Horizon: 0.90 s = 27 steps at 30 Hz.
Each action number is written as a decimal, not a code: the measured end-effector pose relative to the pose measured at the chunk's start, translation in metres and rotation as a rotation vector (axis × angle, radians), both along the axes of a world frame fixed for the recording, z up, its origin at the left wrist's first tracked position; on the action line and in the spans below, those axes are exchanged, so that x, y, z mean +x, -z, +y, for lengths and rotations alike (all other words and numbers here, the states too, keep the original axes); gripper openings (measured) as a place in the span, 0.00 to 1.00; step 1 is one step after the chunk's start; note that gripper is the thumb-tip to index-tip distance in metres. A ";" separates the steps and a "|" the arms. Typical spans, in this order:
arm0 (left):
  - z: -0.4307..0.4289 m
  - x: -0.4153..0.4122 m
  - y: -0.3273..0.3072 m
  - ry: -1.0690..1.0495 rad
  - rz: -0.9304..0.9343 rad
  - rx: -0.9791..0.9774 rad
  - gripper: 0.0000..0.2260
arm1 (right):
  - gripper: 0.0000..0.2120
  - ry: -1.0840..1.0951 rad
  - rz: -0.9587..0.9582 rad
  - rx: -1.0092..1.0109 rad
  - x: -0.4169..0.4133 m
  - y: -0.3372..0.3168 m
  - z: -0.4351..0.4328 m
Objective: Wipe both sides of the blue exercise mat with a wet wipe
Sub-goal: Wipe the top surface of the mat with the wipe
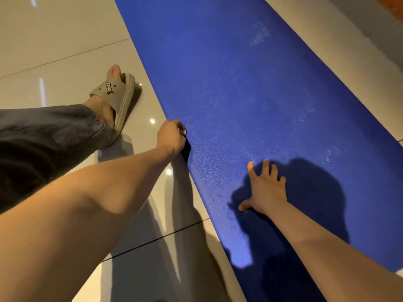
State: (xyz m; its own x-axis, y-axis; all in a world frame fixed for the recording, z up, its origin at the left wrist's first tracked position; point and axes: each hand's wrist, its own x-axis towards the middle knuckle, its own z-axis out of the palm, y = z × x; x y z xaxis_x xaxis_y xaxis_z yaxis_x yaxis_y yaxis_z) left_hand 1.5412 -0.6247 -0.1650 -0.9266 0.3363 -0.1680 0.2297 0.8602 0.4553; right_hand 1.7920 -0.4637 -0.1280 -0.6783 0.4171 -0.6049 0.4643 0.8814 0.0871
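The blue exercise mat (250,94) is laid flat on the tiled floor (54,40), running slantwise from the near right to the far left. Pale, dusty-looking patches are seen across its surface.

The left hand (171,136) is set at the mat's left edge. Its fingers are curled tightly over that edge, and the edge is gripped between them. A dark gap is seen just below the hand, where the edge is raised a little off the floor. A small shiny thing (184,131) is seen at the knuckles; what it is cannot be told.

The right hand (265,188) is laid palm-down on the mat's top surface, well in from the edge and nearer the camera than the left hand. Its fingers are straight and spread wide, with the thumb stretched out to the side. Nothing is held in it — the mat lies directly beneath the fingers and the palm, touched by both.

Beside the mat's left edge, a foot in a beige slipper (117,99) is planted on the floor, and a dark trouser leg (43,131) is seen above it.
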 end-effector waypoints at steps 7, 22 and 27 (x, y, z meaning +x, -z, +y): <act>-0.034 0.085 0.004 0.024 -0.169 0.181 0.09 | 0.70 -0.023 -0.009 0.034 -0.002 -0.002 -0.003; -0.018 -0.001 0.014 -0.337 -0.297 0.328 0.06 | 0.69 -0.013 -0.008 0.015 -0.004 0.004 -0.001; -0.035 0.064 0.020 -0.234 -0.384 0.364 0.07 | 0.70 -0.026 -0.027 0.031 -0.007 0.002 -0.003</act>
State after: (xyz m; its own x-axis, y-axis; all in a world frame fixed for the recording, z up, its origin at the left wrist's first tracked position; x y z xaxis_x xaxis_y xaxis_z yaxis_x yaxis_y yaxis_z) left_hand 1.6052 -0.6593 -0.1848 -0.8789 0.2287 -0.4187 -0.1878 0.6410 0.7442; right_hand 1.7850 -0.4672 -0.1297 -0.6728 0.4189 -0.6098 0.4388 0.8896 0.1270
